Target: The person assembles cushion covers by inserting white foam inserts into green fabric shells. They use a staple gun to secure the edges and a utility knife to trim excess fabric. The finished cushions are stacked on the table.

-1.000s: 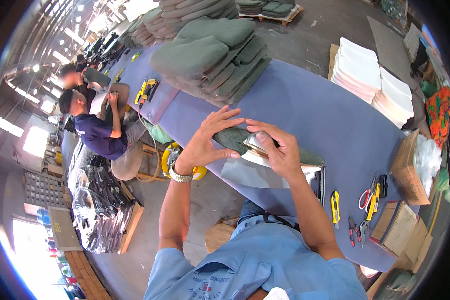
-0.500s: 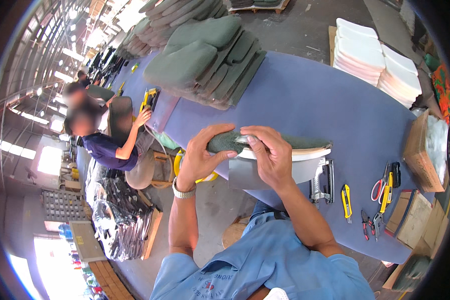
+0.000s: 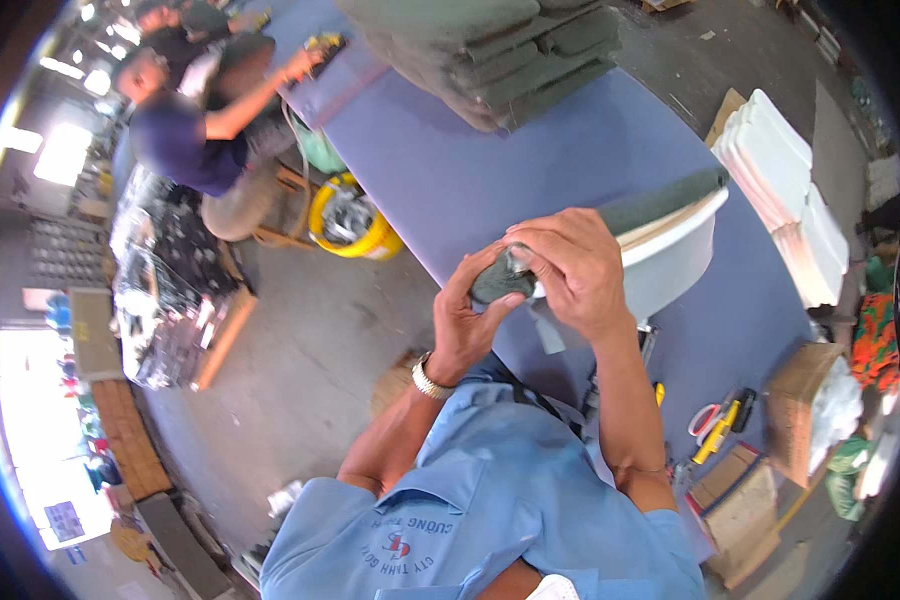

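Both of my hands are at the near end of a long curved seat pad (image 3: 670,212), dark green cloth over a pale layered edge with a white-grey board beneath. My left hand (image 3: 470,312) is wrapped round the pad's rounded end, thumb on the near side. My right hand (image 3: 575,268) closes over the same end from the right, its thumb and fingertips pinching the cloth close to the left fingers. Exactly what lies between the right fingertips is hidden. The pad's other end reaches away to the far right above the blue tabletop (image 3: 570,160).
Green pads are stacked (image 3: 500,60) at the far side; white panels (image 3: 770,150) stand beyond the right edge. Scissors (image 3: 704,418), a yellow-handled tool (image 3: 716,432) and a carton (image 3: 798,415) are at right. A yellow bucket (image 3: 390,240) and a co-worker (image 3: 185,140) are at left.
The view has turned and shifted. The seat pad now slants away to the far right, with more of its pale underside showing. Both hands keep hold of the same end.
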Available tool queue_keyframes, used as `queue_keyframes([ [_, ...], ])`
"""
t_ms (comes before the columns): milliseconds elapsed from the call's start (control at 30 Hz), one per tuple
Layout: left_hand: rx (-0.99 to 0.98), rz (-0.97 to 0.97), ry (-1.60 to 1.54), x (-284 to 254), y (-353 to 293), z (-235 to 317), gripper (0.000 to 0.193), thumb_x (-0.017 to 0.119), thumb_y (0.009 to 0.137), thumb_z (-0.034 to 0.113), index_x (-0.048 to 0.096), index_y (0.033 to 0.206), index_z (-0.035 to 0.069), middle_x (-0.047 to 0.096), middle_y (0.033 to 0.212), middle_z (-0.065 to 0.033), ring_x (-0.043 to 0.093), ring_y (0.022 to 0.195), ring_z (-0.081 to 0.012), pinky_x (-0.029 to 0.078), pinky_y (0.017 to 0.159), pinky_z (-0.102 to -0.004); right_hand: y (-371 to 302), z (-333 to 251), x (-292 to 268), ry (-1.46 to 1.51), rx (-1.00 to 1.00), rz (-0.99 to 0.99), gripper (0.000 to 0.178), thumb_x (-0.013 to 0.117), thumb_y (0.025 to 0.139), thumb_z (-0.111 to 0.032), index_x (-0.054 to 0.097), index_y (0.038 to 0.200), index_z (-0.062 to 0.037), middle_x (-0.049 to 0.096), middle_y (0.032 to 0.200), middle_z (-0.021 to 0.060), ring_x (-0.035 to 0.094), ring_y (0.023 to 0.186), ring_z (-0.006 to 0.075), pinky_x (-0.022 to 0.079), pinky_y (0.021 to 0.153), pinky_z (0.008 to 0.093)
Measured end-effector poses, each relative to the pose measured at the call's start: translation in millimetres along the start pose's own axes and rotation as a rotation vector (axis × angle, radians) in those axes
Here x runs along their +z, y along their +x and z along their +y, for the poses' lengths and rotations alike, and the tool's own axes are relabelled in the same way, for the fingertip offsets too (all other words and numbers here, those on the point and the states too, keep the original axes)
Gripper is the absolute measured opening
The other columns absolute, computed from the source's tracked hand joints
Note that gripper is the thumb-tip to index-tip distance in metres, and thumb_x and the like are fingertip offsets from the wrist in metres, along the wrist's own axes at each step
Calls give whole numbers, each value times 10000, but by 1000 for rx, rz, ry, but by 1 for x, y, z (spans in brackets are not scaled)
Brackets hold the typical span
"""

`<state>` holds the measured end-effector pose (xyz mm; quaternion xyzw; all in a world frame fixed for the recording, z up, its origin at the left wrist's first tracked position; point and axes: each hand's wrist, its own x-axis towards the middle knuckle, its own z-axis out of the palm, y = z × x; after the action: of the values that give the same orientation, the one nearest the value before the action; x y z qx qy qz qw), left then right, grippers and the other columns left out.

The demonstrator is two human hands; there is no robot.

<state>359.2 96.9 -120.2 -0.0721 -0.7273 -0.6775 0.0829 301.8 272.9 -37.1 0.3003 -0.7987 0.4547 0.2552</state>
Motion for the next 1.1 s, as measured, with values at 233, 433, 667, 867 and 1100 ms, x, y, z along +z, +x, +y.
queue_keyframes([
  [233, -32, -154, 172, 66, -55, -75, 719, 791, 884, 123, 472, 1524, 48, 503, 1555, -166, 436, 1467, -383, 396, 1179, -517, -115, 47, -17, -123, 277, -280, 169, 736, 883, -91, 781, 1046, -86, 760, 1128, 39, 653, 1179, 249, 432, 1095, 442],
  [433, 38, -245, 323, 71, -53, -56, 807, 802, 870, 174, 403, 1556, 27, 437, 1599, -185, 389, 1501, -371, 359, 1200, -545, -125, 12, -17, 39, 654, 295, 218, 649, 1030, -207, 727, 1120, -25, 740, 1022, 88, 658, 1037, 210, 517, 915, 333],
  [667, 56, -309, 411, 85, -56, -47, 898, 822, 844, 254, 358, 1574, 15, 384, 1635, -177, 355, 1520, -367, 348, 1195, -569, -141, -4, -32, -17, 1094, 198, 635, 484, 1091, -494, 676, 732, -7, 625, 654, 43, 565, 666, 97, 444, 642, 270],
  [867, 26, -348, 466, 85, -58, -46, 895, 797, 847, 230, 340, 1589, 28, 345, 1658, -171, 339, 1525, -383, 338, 1196, -584, -146, -17, -29, 67, 1382, 41, 739, 482, 1046, -628, 678, 702, -3, 626, 577, 72, 580, 494, 128, 459, 482, 256],
  [1100, 78, -399, 519, 90, -59, -36, 813, 719, 916, 279, 337, 1590, 33, 320, 1671, -169, 329, 1523, -411, 336, 1182, -611, -116, -9, -25, -181, 1414, -48, 672, 642, 999, -546, 648, 623, 11, 595, 496, 85, 593, 472, 157, 451, 466, 314],
])
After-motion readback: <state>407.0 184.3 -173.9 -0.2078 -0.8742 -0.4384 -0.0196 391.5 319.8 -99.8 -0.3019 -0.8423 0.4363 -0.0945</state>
